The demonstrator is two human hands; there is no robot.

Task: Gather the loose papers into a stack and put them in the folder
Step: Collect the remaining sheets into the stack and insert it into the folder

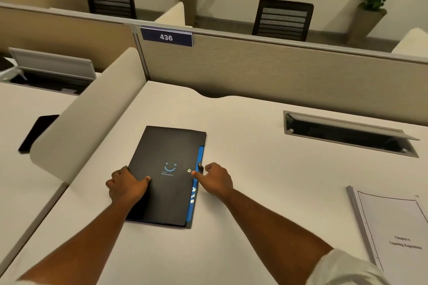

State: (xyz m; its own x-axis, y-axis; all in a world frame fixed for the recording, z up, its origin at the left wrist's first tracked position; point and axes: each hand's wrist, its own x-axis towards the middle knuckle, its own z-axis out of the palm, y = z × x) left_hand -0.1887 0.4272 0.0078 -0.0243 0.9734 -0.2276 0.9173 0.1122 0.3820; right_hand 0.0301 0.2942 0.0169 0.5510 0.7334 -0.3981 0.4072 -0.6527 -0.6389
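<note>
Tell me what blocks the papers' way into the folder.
The folder lies closed, its snap tab on the right edge beside the right hand. Bare desk separates it from the papers.

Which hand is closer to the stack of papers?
Right. The right hand is at the folder's clasp edge, facing the papers; the left hand rests on the folder's far edge.

Black folder (165, 176) lies shut on the white desk (254, 169), blue strip along its right edge. Left hand (126, 186) presses flat on the folder's left edge, thumb on the cover. Right hand (216, 179) rests at the right edge, forefinger touching the cover near the snap (189, 170). Stack of papers (391, 229) well apart at the desk's right. Partition behind carries a sign (166, 37) reading 436.
</note>
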